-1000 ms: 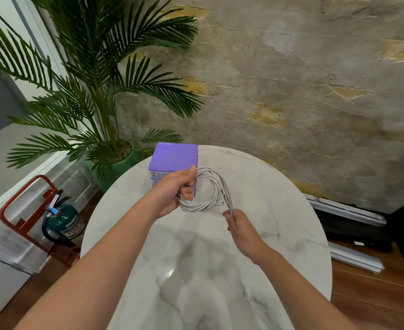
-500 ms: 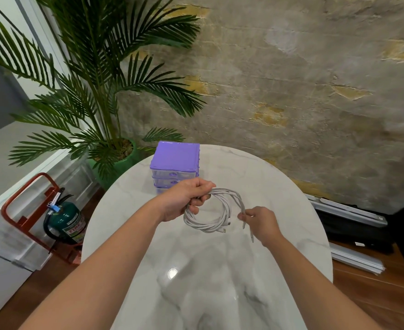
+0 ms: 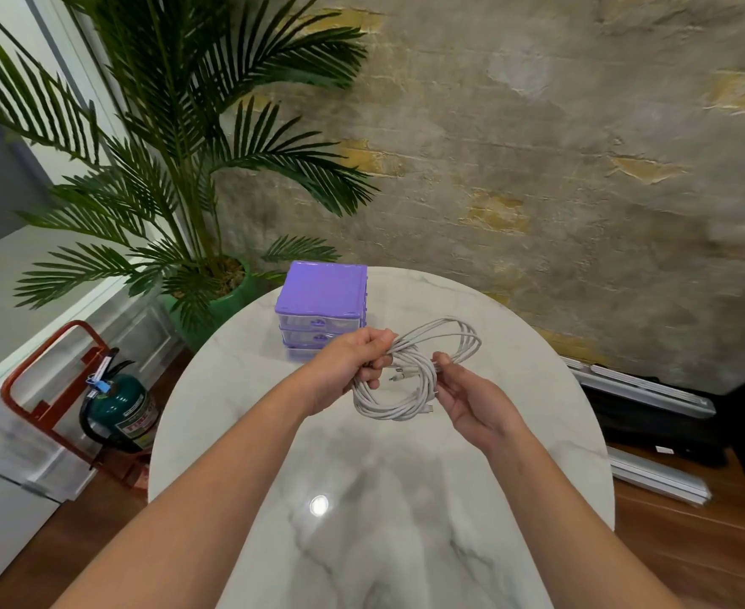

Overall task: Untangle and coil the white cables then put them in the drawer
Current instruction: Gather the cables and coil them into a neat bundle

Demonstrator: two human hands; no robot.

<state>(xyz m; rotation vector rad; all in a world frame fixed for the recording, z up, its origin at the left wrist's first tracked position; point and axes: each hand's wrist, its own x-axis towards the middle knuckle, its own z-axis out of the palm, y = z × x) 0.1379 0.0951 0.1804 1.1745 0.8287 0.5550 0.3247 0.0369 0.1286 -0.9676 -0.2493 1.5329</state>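
Observation:
The white cables (image 3: 399, 404) hang in loose loops above the round marble table (image 3: 537, 415). My left hand (image 3: 353, 367) grips the bundle at its left side. My right hand (image 3: 471, 402) pinches the loops at their right side, palm turned up; one loop sticks out toward the upper right. A small purple drawer unit (image 3: 320, 301) with clear drawers stands at the table's far edge, just behind my left hand. Its drawers look closed.
A potted palm (image 3: 177, 169) stands beyond the table at the left. A green fire extinguisher (image 3: 124, 410) in a red stand sits on the floor at the left. Metal rails (image 3: 643, 389) lie on the floor at the right, by the wall.
Both hands lifted the coil slightly and shifted it to the right. My right hand moved up from the cable's loose end to the coil's right side and now pinches the loops.

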